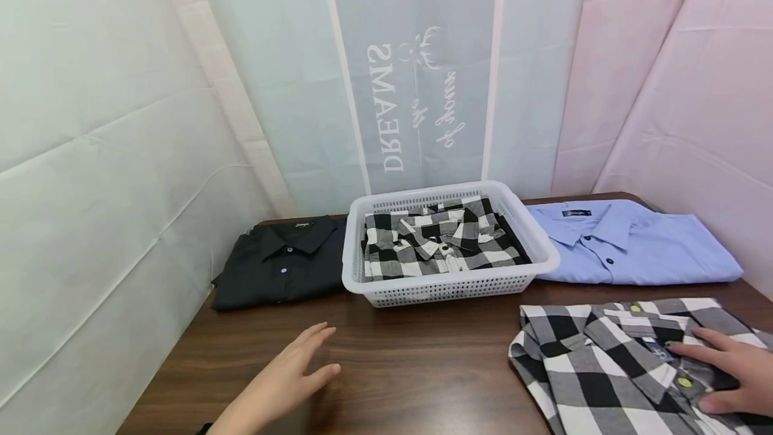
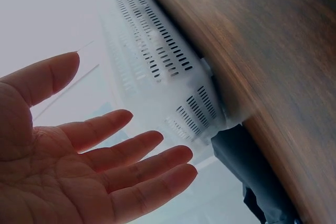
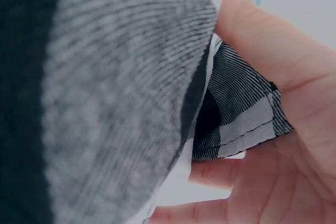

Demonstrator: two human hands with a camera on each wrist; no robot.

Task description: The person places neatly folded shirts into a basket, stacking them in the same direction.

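My left hand (image 1: pixel 284 378) hovers over the brown table in front of the basket. It holds nothing, its fingers extended and the thumb apart from them, as the left wrist view (image 2: pixel 68 177) of the hand also shows. A folded black-and-white checked shirt (image 1: pixel 598 374) lies at the right front, collar up. Over its collar is my right hand (image 1: pixel 733 368), fingers spread. In the right wrist view, a collar point (image 3: pixel 247 108) shows between thumb and fingers, while a near fold of cloth (image 3: pixel 126 98) hides part of the fingertips.
A white plastic basket (image 1: pixel 449 287) with another folded checked shirt (image 1: pixel 447 237) inside stands at the table's back. To its left lies a folded black shirt (image 1: pixel 284 264); to its right, a folded light blue shirt (image 1: pixel 640 247). Pale curtains (image 1: pixel 241 86) surround the table.
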